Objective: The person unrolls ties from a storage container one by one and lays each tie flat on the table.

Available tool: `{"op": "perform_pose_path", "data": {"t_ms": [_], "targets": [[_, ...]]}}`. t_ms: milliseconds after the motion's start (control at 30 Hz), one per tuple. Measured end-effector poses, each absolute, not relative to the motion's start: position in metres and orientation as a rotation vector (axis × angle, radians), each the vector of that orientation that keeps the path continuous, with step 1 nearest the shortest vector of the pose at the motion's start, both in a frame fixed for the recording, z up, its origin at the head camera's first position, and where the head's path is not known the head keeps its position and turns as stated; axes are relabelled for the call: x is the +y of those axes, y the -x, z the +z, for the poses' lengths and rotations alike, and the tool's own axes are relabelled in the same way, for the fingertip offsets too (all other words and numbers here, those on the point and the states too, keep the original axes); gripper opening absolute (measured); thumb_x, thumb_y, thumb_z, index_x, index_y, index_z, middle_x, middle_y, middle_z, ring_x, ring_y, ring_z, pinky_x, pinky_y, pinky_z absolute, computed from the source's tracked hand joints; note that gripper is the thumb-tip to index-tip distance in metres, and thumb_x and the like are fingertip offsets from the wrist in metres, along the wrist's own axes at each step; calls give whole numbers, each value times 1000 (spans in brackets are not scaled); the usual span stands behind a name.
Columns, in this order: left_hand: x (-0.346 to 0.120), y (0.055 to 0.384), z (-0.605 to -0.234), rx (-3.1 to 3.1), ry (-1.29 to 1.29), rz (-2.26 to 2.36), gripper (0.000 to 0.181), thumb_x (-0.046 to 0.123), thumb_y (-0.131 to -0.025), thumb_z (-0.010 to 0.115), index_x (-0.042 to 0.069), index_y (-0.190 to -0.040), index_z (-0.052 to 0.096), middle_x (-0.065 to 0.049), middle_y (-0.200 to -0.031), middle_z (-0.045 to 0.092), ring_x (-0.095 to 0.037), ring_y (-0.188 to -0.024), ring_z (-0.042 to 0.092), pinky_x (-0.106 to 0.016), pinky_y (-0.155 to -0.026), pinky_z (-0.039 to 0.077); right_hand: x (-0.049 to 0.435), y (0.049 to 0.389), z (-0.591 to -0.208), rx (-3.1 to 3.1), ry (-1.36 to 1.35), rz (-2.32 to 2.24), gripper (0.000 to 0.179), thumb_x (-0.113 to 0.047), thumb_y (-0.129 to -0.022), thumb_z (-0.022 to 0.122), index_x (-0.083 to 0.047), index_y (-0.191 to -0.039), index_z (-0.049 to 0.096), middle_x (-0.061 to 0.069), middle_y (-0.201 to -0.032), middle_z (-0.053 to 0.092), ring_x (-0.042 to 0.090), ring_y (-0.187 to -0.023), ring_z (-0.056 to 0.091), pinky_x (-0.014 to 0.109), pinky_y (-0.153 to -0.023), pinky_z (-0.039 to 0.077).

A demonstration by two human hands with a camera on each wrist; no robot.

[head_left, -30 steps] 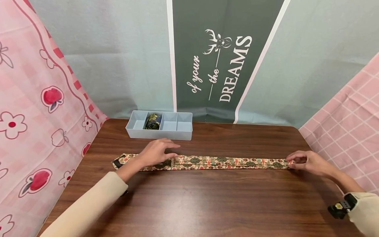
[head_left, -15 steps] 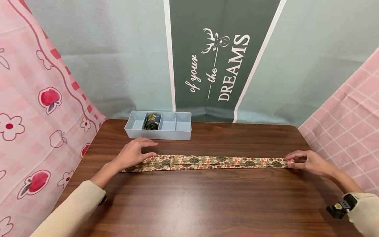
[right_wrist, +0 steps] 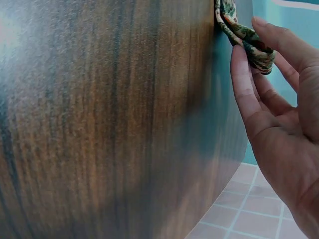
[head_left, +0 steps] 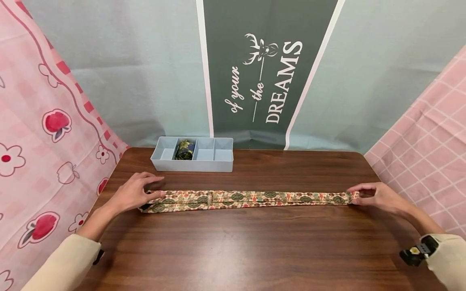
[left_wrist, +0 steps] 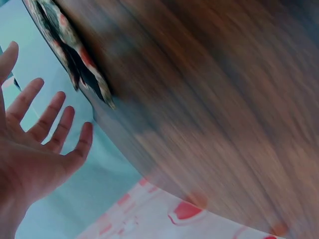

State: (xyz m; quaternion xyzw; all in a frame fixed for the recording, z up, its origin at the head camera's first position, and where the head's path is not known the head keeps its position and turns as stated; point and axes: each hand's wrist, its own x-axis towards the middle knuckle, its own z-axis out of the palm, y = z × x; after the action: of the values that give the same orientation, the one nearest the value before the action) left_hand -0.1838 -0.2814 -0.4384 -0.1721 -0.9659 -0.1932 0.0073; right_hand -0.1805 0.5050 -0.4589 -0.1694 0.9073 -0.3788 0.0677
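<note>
A patterned necktie, cream with green, red and brown motifs, lies lengthwise across the wooden table, folded over in layers. Its pointed, dark-lined wide end is at the left. My left hand is at that end, fingers spread; the left wrist view has the palm beside the tie's tip. At the other end my right hand pinches the tie. In the right wrist view the folded loop shows between the thumb and fingers.
Behind the tie stands a light blue four-part box. A rolled dark tie with yellow-green flowers sits in its second compartment from the left. Printed cloths hang around the table's back and sides.
My left hand has slid leftward along the tie to its wide end, uncovering the stretch it was over. My right hand has stayed at the folded end, and the tie has barely moved.
</note>
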Motion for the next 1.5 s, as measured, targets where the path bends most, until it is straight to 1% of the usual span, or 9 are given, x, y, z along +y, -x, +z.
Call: {"op": "perform_pose_path", "data": {"t_ms": [167,267,433,667,900,1033,1200,1367,1500], "targets": [[-295,177,-438,-3033,509,-604,60,46,-92,81,10,-140,71,-22,-131,65,-45,-119,61,-68,-87,53,501,184,-456,2710,484,-1133,31,-1,-90,82,4,-120,75,3,-93,81,2,-84,70,16,-71,53],[-301,176,-440,-3022,532,-644,60,42,-91,83,7,-139,71,-19,-122,67,-35,-103,66,-56,-84,55,499,184,-454,2702,459,-1115,30,-4,-92,82,4,-120,75,3,-88,80,3,-80,69,17,-69,52],[-306,174,-443,-3013,575,-703,62,39,-88,86,4,-137,71,-14,-110,68,-22,-90,62,-43,-79,52,497,185,-453,2708,475,-1092,30,-5,-91,82,2,-119,76,3,-88,80,2,-81,68,16,-70,51],[-308,171,-446,-3008,625,-738,59,35,-87,89,4,-135,72,-11,-106,68,-18,-88,64,-40,-78,54,496,185,-455,2706,513,-1083,28,-5,-92,81,1,-118,77,3,-91,82,0,-84,68,14,-71,50],[-308,169,-446,-2995,594,-873,59,31,-85,91,5,-134,73,-19,-119,70,-30,-100,71,-50,-87,57,494,187,-460,2730,527,-1066,26,-2,-91,81,-2,-116,78,-3,-91,81,-1,-78,63,16,-68,49],[-309,169,-446,-2990,598,-909,53,30,-86,91,7,-131,76,-17,-124,72,-36,-111,70,-50,-93,57,494,189,-460,2731,536,-1060,25,-4,-91,81,-4,-116,79,-1,-91,81,-1,-78,63,16,-68,48],[-307,171,-445,-3004,577,-966,38,31,-87,89,14,-120,81,-7,-121,77,-32,-119,68,-40,-94,55,495,190,-458,2716,544,-1068,24,-6,-92,81,-4,-116,80,2,-87,81,1,-77,66,16,-67,49],[-304,174,-444,-3036,486,-1064,31,33,-87,89,17,-113,84,-8,-117,79,-22,-111,67,-27,-84,51,494,191,-456,2727,539,-1052,23,-6,-92,82,-5,-114,80,2,-86,81,1,-77,68,15,-68,51],[-303,176,-445,-3048,452,-1117,28,31,-88,89,15,-111,84,-9,-115,79,-19,-106,66,-24,-81,49,494,192,-455,2750,515,-1032,23,-8,-91,83,-5,-113,81,1,-86,81,0,-78,67,15,-68,50]]}}
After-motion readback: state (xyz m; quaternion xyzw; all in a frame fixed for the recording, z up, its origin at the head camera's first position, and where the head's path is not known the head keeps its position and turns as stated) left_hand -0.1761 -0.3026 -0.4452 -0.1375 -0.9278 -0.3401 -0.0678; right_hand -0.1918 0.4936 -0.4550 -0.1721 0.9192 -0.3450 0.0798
